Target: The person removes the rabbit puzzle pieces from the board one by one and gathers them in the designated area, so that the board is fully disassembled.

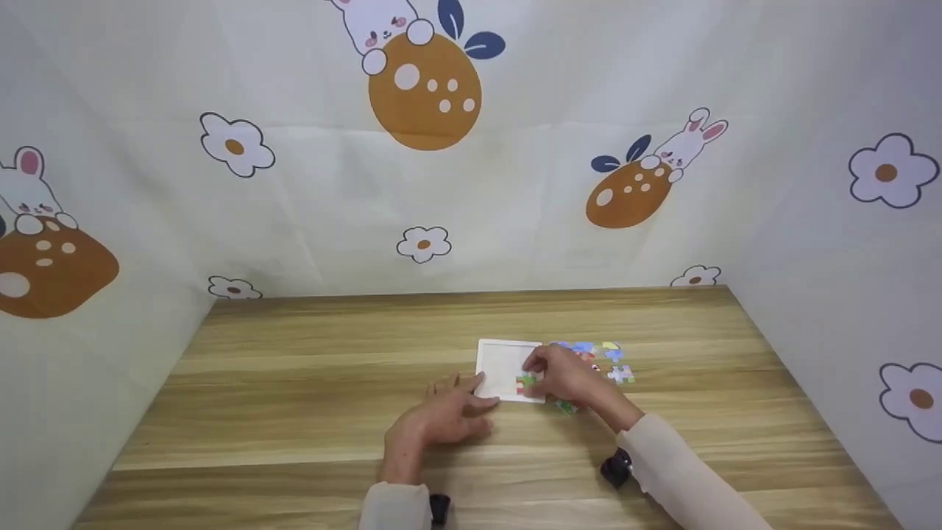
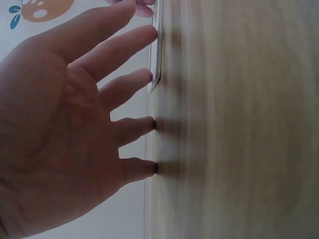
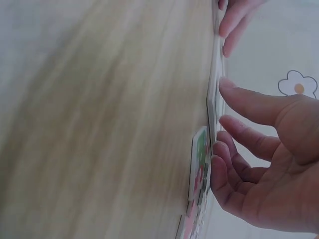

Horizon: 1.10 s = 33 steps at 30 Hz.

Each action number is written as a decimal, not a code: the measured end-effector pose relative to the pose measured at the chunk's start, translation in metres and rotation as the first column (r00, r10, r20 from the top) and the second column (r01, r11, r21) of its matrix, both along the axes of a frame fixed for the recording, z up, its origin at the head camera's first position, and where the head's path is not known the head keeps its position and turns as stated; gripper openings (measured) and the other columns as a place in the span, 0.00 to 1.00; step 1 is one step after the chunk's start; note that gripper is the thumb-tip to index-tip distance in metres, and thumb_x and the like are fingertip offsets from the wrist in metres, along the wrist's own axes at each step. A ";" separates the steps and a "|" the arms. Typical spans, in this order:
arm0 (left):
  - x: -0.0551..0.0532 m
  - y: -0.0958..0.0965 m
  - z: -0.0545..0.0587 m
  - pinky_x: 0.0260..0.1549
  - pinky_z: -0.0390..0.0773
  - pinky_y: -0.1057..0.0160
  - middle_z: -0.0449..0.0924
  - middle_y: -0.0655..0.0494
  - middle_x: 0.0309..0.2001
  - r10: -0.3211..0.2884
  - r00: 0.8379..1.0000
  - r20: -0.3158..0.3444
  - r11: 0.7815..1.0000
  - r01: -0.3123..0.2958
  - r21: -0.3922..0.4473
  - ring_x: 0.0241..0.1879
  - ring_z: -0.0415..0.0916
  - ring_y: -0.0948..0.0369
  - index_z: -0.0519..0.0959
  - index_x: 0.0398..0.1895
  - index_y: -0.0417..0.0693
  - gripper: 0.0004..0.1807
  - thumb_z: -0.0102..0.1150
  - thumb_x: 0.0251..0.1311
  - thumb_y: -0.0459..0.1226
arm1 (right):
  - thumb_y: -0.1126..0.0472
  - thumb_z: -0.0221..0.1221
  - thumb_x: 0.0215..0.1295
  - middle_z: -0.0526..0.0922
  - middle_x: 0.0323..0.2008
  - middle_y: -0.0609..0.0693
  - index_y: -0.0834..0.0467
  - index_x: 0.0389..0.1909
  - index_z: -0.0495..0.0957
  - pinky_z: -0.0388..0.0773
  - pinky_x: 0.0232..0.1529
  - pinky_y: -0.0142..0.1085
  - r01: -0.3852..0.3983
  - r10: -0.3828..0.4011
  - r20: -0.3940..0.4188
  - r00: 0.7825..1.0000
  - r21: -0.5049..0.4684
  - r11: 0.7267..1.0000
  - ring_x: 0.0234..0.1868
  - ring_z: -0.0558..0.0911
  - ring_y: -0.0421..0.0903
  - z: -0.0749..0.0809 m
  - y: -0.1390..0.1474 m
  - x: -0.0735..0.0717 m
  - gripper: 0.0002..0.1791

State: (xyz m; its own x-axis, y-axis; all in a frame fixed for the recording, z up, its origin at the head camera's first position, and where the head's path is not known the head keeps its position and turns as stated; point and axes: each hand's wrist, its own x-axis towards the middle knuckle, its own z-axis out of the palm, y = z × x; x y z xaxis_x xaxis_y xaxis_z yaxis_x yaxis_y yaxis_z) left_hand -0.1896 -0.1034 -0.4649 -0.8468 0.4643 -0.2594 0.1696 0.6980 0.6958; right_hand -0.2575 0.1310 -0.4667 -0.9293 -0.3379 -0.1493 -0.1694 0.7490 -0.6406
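A white square puzzle tray [image 1: 500, 359] lies on the wooden table. My left hand [image 1: 444, 418] is spread at its lower left corner, with fingertips touching the frame and the table; in the left wrist view the left palm [image 2: 60, 124] shows long, separated fingers. Over the tray's right side, my right hand [image 1: 567, 374] has thumb and index fingertips down at a green and red puzzle piece [image 1: 524, 382] in the lower right corner. Thumb and fingers of the right hand [image 3: 271, 159] stand apart in the right wrist view, where no piece shows between them.
Loose puzzle pieces [image 1: 614, 362] lie right of the tray, partly hidden under my right hand. A green piece [image 1: 565, 406] lies near the tray's lower right corner. A patterned curtain [image 1: 331, 184] encloses the table's back and sides.
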 end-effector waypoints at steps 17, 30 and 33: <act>0.004 -0.001 0.002 0.75 0.28 0.34 0.46 0.52 0.82 -0.019 0.998 0.058 0.999 0.021 -0.043 0.81 0.30 0.41 0.70 0.71 0.62 0.30 0.61 0.66 0.48 | 0.69 0.73 0.52 0.85 0.40 0.50 0.58 0.40 0.83 0.80 0.52 0.44 -0.003 0.003 -0.006 1.000 -0.018 1.000 0.43 0.81 0.46 0.001 -0.008 -0.012 0.14; 0.004 -0.002 0.001 0.74 0.27 0.31 0.46 0.52 0.82 -0.021 0.999 0.036 0.999 0.022 -0.037 0.80 0.32 0.38 0.70 0.71 0.61 0.31 0.62 0.65 0.48 | 0.71 0.68 0.58 0.84 0.34 0.52 0.61 0.35 0.81 0.81 0.41 0.36 -0.054 0.039 -0.106 0.994 -0.142 0.988 0.36 0.80 0.42 0.000 0.001 -0.009 0.06; 0.004 -0.001 0.001 0.74 0.26 0.32 0.46 0.52 0.82 -0.014 0.999 0.048 0.999 0.016 -0.031 0.80 0.31 0.39 0.70 0.71 0.61 0.30 0.62 0.65 0.48 | 0.72 0.66 0.60 0.84 0.35 0.52 0.61 0.36 0.81 0.82 0.43 0.36 -0.033 0.016 -0.096 0.995 -0.175 0.984 0.38 0.81 0.43 0.003 0.006 -0.010 0.06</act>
